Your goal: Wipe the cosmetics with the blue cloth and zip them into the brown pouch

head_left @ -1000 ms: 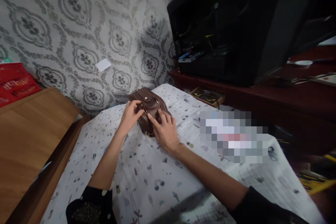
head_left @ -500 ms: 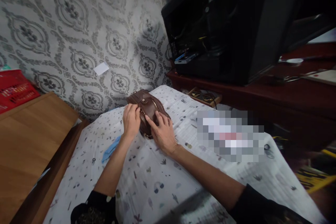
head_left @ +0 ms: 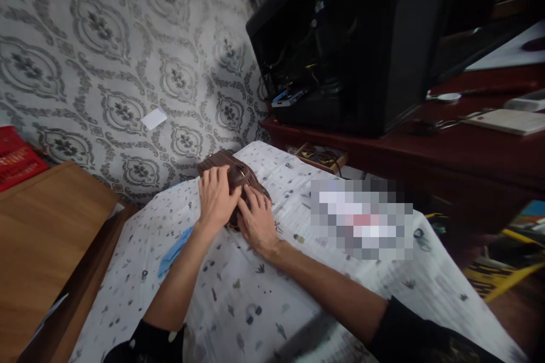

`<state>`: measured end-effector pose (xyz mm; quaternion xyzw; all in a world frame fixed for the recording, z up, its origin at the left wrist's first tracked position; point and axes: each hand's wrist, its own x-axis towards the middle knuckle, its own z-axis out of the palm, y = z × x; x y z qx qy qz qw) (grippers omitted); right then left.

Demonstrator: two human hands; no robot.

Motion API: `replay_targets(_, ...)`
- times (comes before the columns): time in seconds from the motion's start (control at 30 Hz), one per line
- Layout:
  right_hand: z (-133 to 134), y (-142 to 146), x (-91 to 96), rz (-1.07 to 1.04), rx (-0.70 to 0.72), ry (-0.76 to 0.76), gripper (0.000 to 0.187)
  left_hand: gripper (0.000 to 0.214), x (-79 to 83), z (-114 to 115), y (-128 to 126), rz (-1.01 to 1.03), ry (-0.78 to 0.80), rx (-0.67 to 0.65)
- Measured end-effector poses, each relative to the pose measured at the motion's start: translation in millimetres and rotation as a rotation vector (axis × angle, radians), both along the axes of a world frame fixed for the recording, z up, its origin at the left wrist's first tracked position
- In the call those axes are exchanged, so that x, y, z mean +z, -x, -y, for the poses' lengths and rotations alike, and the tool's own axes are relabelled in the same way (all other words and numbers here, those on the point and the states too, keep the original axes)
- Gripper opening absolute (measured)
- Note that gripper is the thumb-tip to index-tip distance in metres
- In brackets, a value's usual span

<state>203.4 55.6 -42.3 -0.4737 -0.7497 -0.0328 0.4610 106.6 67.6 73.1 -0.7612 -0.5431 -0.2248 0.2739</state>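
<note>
A small brown leather bag [head_left: 232, 173] with a metal clasp lies on a white patterned sheet [head_left: 264, 289] near the wall. My left hand [head_left: 216, 197] lies over the bag's near left side, fingers curled on it. My right hand [head_left: 255, 218] presses on the bag's right front with fingers together, touching the left hand. Most of the bag is covered by both hands.
A blue cloth [head_left: 172, 248] lies on the sheet left of my left forearm. A wooden board [head_left: 46, 238] stands at the left. A dark red desk [head_left: 426, 153] with a black open computer case [head_left: 340, 45] is at the right. Patterned wallpaper [head_left: 106, 57] is behind.
My left hand has slid further over the top of the bag and my right hand has drawn closer to it. The view has shifted right and down a little.
</note>
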Motion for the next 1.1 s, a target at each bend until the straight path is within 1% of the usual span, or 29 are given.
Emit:
replay_targets(0.07,-0.9,0.7,-2.2,-0.032,0.007,-0.01,0.061,0.038,5.8,-12.2,-11.5,-0.015,0.007,-0.021)
replay_targets(0.13,-1.8,0.8,-4.4,-0.04,0.021,-0.019,0.061,0.025,11.4,-25.1,-18.7,-0.025,0.014,-0.043)
replay_targets(0.2,-2.5,0.3,-6.4,-0.036,0.047,-0.023,0.06,0.013,16.3,-37.3,-20.5,0.004,0.025,-0.042)
replay_targets(0.27,-3.2,-0.8,-8.0,-0.037,0.082,-0.022,0.061,0.014,20.2,-48.1,-17.8,0.094,0.049,-0.01)
replay_targets(0.4,-4.5,-3.5,-8.8,-0.061,0.145,-0.017,0.065,0.022,22.9,-61.9,-10.0,0.38,0.17,0.055)
replay_targets(0.43,-4.6,-4.1,-8.3,-0.066,0.153,-0.015,0.066,0.022,22.3,-62.8,-9.5,0.415,0.184,0.056)
replay_targets(0.5,-4.4,-4.8,-6.5,-0.065,0.157,-0.012,0.066,0.021,20.0,-60.8,-11.1,0.388,0.152,0.031)
replay_targets(0.6,-3.4,-4.4,-3.0,-0.039,0.143,-0.004,0.065,0.021,14.7,-49.8,-16.7,0.205,0.064,-0.05)
replay_targets(0.7,-2.8,-3.2,-1.2,-0.032,0.126,0.005,0.064,0.021,10.2,-38.1,-19.4,0.073,0.071,-0.135)
replay_targets(0.8,-4.3,-4.5,-1.1,-0.076,0.141,-0.007,0.062,0.023,8.7,-34.5,-16.4,0.115,0.087,-0.149)
replay_targets(0.87,-7.7,-7.7,-1.0,-0.158,0.174,-0.016,0.056,0.023,8.6,-35.2,-12.9,0.175,0.099,-0.142)
replay_targets(0.93,-14.1,-11.8,-0.5,-0.308,0.196,-0.015,0.048,0.018,7.9,-35.1,-9.4,0.204,0.115,-0.156)
replay_targets(1.03,-29.9,-15.6,-0.3,-0.614,0.126,0.028,0.039,0.011,4.2,-31.1,-4.3,0.217,0.118,-0.204)
replay_targets(1.1,-43.7,-15.3,-2.3,-0.798,0.08,0.117,0.034,0.016,0.2,-27.7,-0.9,0.22,0.116,-0.234)
